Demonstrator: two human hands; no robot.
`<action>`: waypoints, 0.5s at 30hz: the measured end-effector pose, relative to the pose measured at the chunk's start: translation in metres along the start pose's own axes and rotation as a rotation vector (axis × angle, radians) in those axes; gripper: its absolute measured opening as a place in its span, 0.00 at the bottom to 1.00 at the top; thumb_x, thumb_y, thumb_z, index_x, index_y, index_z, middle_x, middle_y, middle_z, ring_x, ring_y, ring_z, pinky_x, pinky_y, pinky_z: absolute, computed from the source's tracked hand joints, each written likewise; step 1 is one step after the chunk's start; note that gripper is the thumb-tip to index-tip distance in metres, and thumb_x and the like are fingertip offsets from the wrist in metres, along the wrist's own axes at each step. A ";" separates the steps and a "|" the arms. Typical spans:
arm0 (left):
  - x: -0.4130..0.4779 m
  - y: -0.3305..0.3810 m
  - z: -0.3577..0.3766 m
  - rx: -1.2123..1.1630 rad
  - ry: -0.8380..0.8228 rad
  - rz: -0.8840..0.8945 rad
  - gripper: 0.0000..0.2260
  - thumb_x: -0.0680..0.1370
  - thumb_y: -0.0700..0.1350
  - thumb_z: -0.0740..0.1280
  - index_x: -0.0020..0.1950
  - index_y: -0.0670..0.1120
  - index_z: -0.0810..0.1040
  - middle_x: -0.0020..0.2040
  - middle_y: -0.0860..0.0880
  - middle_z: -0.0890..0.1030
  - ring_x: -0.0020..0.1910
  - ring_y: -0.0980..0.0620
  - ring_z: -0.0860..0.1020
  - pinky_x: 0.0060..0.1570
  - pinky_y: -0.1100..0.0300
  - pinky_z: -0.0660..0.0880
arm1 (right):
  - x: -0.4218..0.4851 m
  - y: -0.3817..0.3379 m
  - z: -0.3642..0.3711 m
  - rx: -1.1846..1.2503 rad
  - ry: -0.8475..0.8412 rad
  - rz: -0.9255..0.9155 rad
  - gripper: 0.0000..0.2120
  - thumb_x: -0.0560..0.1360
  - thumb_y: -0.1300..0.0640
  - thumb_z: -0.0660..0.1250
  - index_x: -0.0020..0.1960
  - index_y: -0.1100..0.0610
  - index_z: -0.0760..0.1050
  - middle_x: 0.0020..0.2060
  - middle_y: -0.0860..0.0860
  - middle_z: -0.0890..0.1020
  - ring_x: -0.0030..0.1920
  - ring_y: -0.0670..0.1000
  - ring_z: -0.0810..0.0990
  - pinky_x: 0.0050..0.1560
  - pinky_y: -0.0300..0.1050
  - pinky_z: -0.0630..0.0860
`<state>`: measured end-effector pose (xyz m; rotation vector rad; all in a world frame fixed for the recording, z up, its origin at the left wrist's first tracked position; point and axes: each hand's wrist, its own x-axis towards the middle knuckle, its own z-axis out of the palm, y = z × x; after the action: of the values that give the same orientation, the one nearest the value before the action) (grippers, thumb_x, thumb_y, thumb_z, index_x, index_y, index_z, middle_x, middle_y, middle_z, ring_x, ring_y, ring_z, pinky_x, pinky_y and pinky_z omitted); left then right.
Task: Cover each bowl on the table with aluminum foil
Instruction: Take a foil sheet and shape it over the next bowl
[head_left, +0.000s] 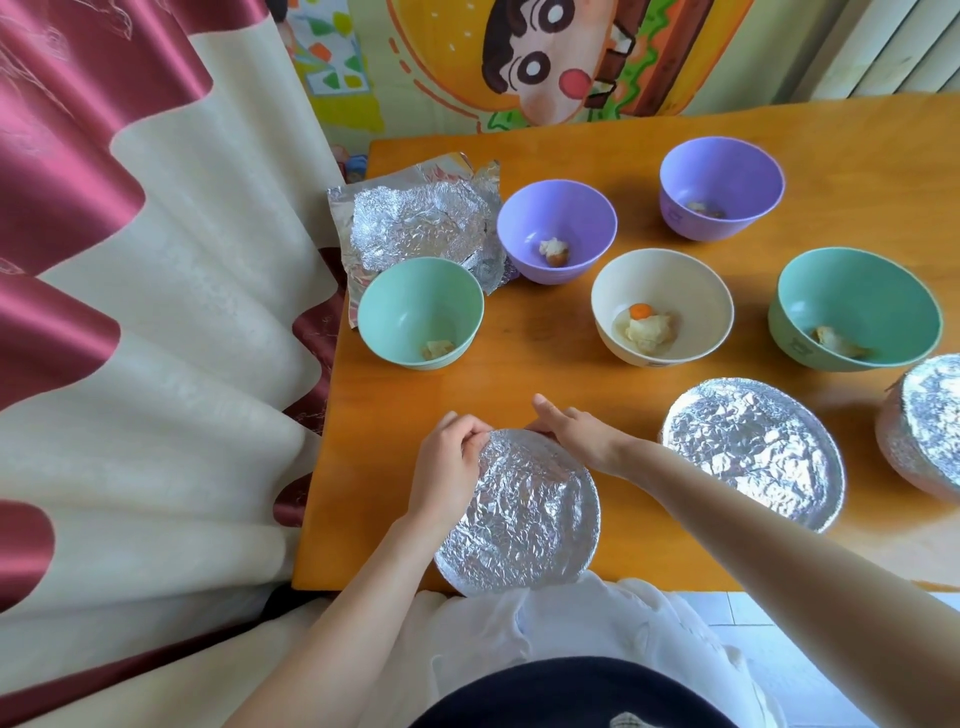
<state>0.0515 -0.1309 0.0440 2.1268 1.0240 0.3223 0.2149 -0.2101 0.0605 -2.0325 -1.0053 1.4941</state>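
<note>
A: What can't we make out here?
B: The third wrapped bowl (924, 421) is cut off by the right edge, and whatever sits under any of the foil is hidden. The food scraps in the open bowls are too small to name.
A: And the setting?
B: An orange wooden bench (519, 379). A red-and-cream curtain (130, 260) hangs close on the left, and there's a cartoon picture (545, 57) behind the far edge.
A: Give me the count.
B: Eight bowls. Three are wrapped: the near wrapped bowl (524, 514) at the front edge, right before the person, the second wrapped bowl (753, 457) to its right, then the cut-off one. Five are uncovered: the left green bowl (415, 296), the right green bowl (857, 286), the near purple bowl (556, 208), the far purple bowl (722, 171) and the cream bowl (670, 275). One crumpled heap of loose foil (415, 228) lies at the far left corner, just behind the left green bowl.
A: Hands?
B: Two, both on the near wrapped bowl. The left hand (447, 467) pinches the foil at the rim with its fingers curled. The right hand (576, 436) curls over the far rim with its thumb sticking out and its fingertips out of sight
</note>
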 end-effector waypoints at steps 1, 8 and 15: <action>0.000 0.000 0.000 0.001 0.005 -0.002 0.05 0.78 0.38 0.64 0.47 0.43 0.79 0.42 0.52 0.74 0.37 0.60 0.73 0.38 0.71 0.70 | -0.001 0.000 0.000 0.011 -0.003 0.003 0.32 0.80 0.39 0.40 0.59 0.53 0.79 0.58 0.55 0.80 0.60 0.54 0.76 0.68 0.51 0.66; 0.001 -0.001 -0.004 -0.005 0.054 -0.065 0.05 0.78 0.37 0.63 0.45 0.43 0.78 0.43 0.51 0.75 0.38 0.59 0.73 0.39 0.71 0.70 | -0.011 0.001 0.010 -0.170 0.136 -0.159 0.27 0.81 0.42 0.44 0.30 0.57 0.62 0.25 0.49 0.65 0.28 0.48 0.64 0.34 0.41 0.62; 0.001 -0.001 0.001 0.081 0.054 -0.101 0.06 0.80 0.39 0.60 0.45 0.43 0.75 0.45 0.51 0.73 0.42 0.52 0.73 0.39 0.61 0.70 | -0.008 0.009 0.009 -0.191 0.082 -0.192 0.28 0.81 0.43 0.43 0.65 0.57 0.73 0.45 0.52 0.79 0.53 0.53 0.76 0.53 0.41 0.65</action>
<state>0.0521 -0.1299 0.0423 2.1392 1.1890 0.2956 0.2076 -0.2231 0.0559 -2.0385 -1.3115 1.2485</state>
